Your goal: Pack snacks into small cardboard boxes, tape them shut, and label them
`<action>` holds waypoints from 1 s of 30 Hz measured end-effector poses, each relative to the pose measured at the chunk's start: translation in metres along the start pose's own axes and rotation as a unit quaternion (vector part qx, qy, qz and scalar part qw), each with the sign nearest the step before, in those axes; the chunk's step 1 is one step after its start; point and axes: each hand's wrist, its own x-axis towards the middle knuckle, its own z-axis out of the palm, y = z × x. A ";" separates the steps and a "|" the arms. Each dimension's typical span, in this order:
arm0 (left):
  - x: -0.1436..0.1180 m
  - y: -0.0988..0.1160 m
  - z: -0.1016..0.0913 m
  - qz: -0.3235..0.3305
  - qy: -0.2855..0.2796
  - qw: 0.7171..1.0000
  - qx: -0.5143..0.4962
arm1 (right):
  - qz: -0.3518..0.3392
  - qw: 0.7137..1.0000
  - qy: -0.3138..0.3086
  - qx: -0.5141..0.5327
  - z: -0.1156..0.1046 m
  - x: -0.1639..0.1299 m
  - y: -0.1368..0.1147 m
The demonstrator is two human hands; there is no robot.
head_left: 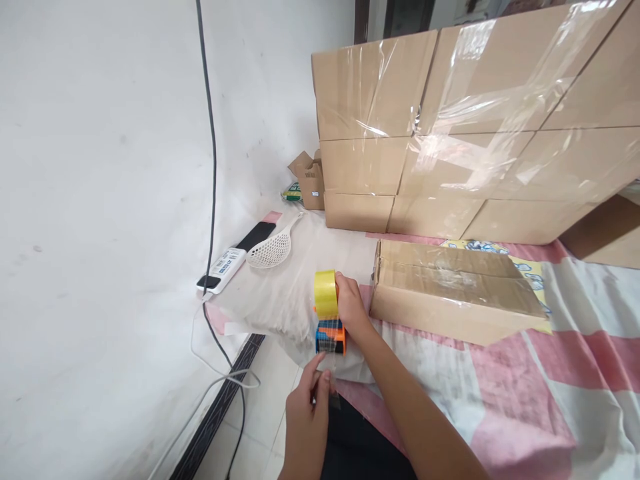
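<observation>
My right hand grips an orange tape dispenser that carries a yellowish roll of clear tape, held over the edge of a bed. Just below the dispenser, my left hand pinches the loose end of the tape between thumb and fingers. A flat, taped cardboard box lies on the pink and white sheet right of the dispenser, apart from my hands.
A wall of taped cardboard boxes stands behind. By the white wall lie a white power strip, a black phone, a white slotted scoop and a small open carton. A black cable hangs down. Tiled floor shows below.
</observation>
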 end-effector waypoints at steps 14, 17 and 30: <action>-0.017 -0.012 0.006 -0.004 0.038 0.999 0.007 | 0.041 0.998 0.039 0.028 -0.001 -0.001 -0.001; -0.016 -0.015 0.007 -0.004 0.037 0.999 0.003 | 0.049 0.996 0.031 0.061 0.000 -0.005 -0.005; -0.006 -0.026 0.001 0.017 0.050 0.999 0.005 | 0.028 0.979 -0.146 0.140 -0.001 -0.013 -0.003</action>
